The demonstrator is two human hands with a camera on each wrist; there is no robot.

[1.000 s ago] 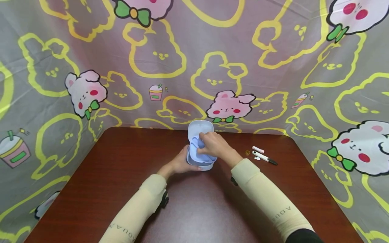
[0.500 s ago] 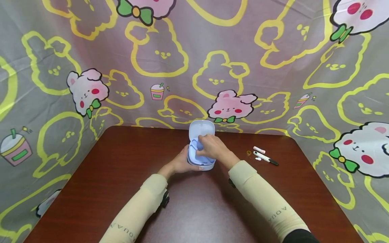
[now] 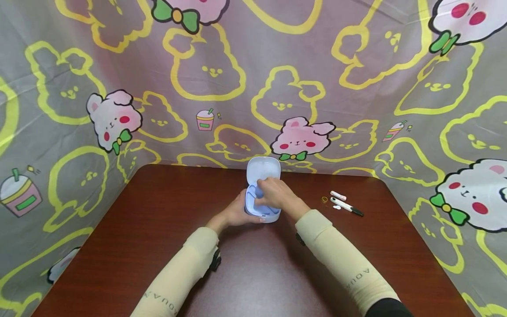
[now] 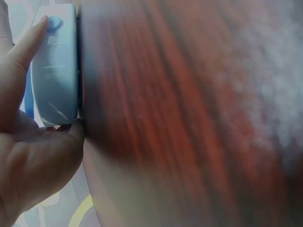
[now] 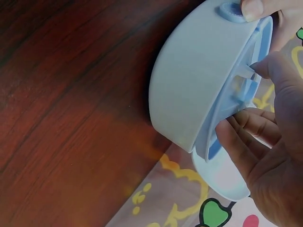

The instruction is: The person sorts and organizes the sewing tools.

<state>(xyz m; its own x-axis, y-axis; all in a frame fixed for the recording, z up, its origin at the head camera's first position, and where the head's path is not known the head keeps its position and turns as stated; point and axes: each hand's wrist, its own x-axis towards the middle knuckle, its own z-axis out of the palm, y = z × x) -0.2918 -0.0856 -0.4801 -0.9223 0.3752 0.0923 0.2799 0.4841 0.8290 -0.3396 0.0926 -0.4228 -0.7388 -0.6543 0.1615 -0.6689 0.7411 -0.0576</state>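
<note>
A pale blue box (image 3: pixel 271 218) stands on the table with its hinged lid (image 3: pixel 263 168) raised at the back. In its mouth lies a blue divided tray (image 3: pixel 252 208), one end jutting slightly above the rim in the right wrist view. My right hand (image 3: pixel 278 193) pinches the tray's inner part, thumb and fingers apart across its dividers. Around the left side of the box, my left hand (image 3: pixel 235 212) grips it. The left wrist view has that thumb beside a round blue button (image 4: pixel 55 22) on the box's front wall.
Right of the hands on the brown table (image 3: pixel 166 246) lie a black-and-white pen (image 3: pixel 346 206), a small pinkish-white bar (image 3: pixel 337 195), a yellow ring (image 3: pixel 324 199) and a small white piece (image 3: pixel 336 207). A patterned cloth (image 3: pixel 222 66) hangs behind and at both sides.
My right hand has lowered the tray from a tilted position above the rim down into the box. The left hand keeps its grip on the box.
</note>
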